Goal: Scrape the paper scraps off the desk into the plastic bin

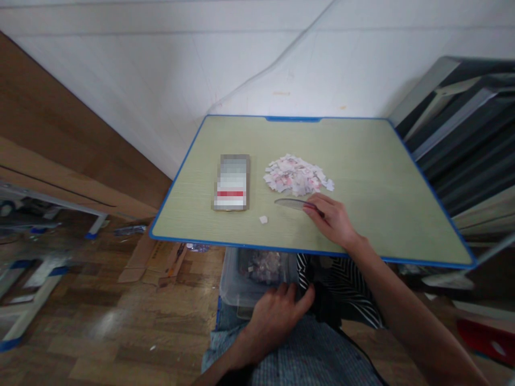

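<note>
Above the table near its front edge, my right hand [332,217] is closed on a thin, curved, blade-shaped tool [290,203], grey with a dark upper edge, its tapered end pointing left. I cannot make out its exact kind. Just beyond it lies a heap of small white and pinkish paper scraps [295,176]. One loose white scrap [263,220] is left of the tool, apart from the heap. My left hand [276,313] rests low over my lap by a clear plastic bin [230,287], thumb spread and fingers loosely bent, holding nothing visible.
The pale green folding table [402,214] has a blue rim and stands against a white wall. A blurred-out phone-like object [231,182] lies on its left. Folded dark panels [478,123] lean at the right. Cardboard [140,257] lies on the wood floor.
</note>
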{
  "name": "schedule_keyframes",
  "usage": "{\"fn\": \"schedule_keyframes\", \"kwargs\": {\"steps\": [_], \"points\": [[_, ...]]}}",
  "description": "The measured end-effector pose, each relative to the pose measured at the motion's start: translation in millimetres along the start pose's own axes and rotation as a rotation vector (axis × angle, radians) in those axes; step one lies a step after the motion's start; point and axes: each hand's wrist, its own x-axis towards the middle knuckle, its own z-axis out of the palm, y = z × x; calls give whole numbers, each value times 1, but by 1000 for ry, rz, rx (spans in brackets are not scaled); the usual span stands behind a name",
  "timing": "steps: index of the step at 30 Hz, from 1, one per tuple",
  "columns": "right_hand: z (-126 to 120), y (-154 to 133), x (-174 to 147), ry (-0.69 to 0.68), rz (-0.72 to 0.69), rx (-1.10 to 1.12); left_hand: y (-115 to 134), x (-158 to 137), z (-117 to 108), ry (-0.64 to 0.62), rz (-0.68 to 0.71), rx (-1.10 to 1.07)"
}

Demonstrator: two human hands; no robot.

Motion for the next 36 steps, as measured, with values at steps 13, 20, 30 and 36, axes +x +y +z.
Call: {"fn": "schedule_keyframes", "kwargs": {"steps": [13, 20, 30, 36], "points": [[13, -14, 2, -115, -84, -125, 0, -1, 1, 39, -2, 2], [13, -16, 3, -128, -67, -182, 0, 0, -3, -1, 1, 2], [13, -17, 2, -129, -51, -196, -1, 0, -4, 26, 8, -1], [14, -16, 3, -165, -65, -205, -1, 0, -4, 29, 3, -3]]}}
